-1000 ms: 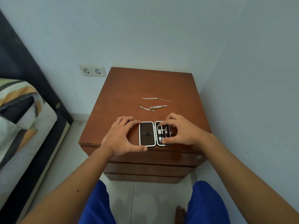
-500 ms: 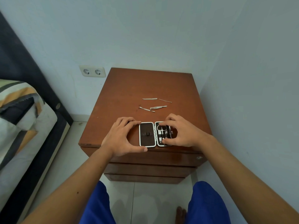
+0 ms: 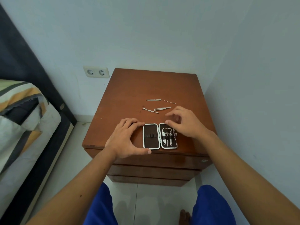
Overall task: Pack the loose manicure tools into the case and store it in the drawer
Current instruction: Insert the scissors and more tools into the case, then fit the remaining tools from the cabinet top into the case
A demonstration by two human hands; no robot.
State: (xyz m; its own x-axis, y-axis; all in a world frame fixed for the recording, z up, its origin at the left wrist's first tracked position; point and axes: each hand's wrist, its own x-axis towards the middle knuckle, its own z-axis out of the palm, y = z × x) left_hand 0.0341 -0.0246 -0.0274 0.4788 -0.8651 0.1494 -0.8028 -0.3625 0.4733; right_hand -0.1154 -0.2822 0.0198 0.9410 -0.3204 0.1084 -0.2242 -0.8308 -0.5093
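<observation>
**Steady the case, pick the nearest tool first**

The left hand (image 3: 125, 138) braces the open case (image 3: 159, 136) at its left edge, fingers curled against the rim and not closed around it; I judge that pressure worth holding so the case does not slide. The right hand (image 3: 183, 121) hovers above the case's far right corner, fingers loosely spread, holding nothing. At 12 o'clock from the case lie four loose tools (image 3: 159, 105), thin flat metal slivers; a fingertip pinch should lift them best. The case sits at the nightstand's (image 3: 129, 88) near edge, scissors and clippers strapped in its right half.
</observation>
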